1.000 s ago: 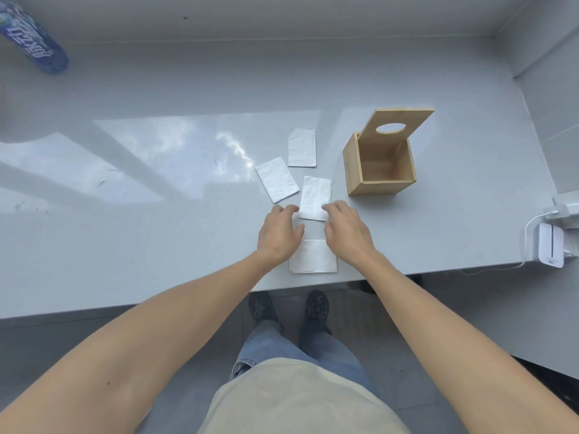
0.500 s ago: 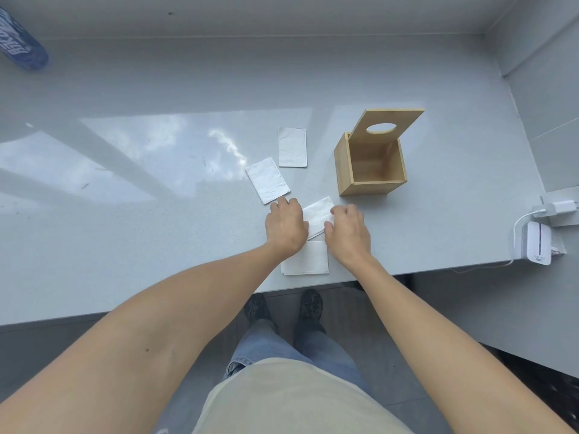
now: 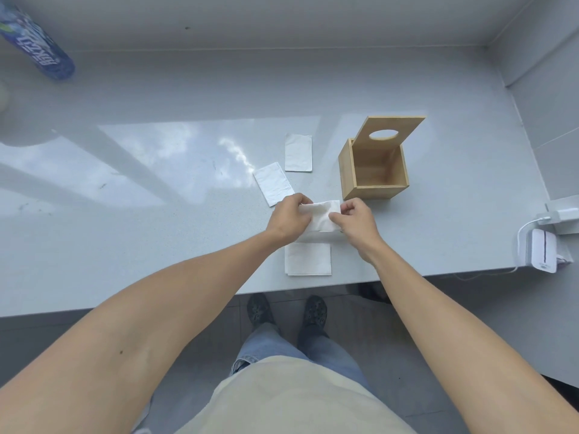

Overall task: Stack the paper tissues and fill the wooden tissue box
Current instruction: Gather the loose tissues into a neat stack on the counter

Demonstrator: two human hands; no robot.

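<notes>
My left hand (image 3: pixel 289 219) and my right hand (image 3: pixel 355 220) both pinch a white folded paper tissue (image 3: pixel 322 216), lifted just above the grey counter. Below it, close to the counter's front edge, lies a small stack of tissues (image 3: pixel 308 259). Two more single tissues lie flat farther back: one angled tissue (image 3: pixel 273 187) to the left of my hands and one straight tissue (image 3: pixel 298 152) behind it. The wooden tissue box (image 3: pixel 374 170) stands to the right with nothing inside, and its lid (image 3: pixel 390 132) with an oval hole leans upright at the back.
A blue labelled bottle (image 3: pixel 37 45) lies at the far left back corner. A white charger with a cable (image 3: pixel 540 250) sits at the counter's right edge. Walls close the back and the right side. The counter's front edge (image 3: pixel 188 302) runs just below the stack.
Both hands took hold of the tissue that lay near the box and lifted it off the counter, turning it sideways above the stack.
</notes>
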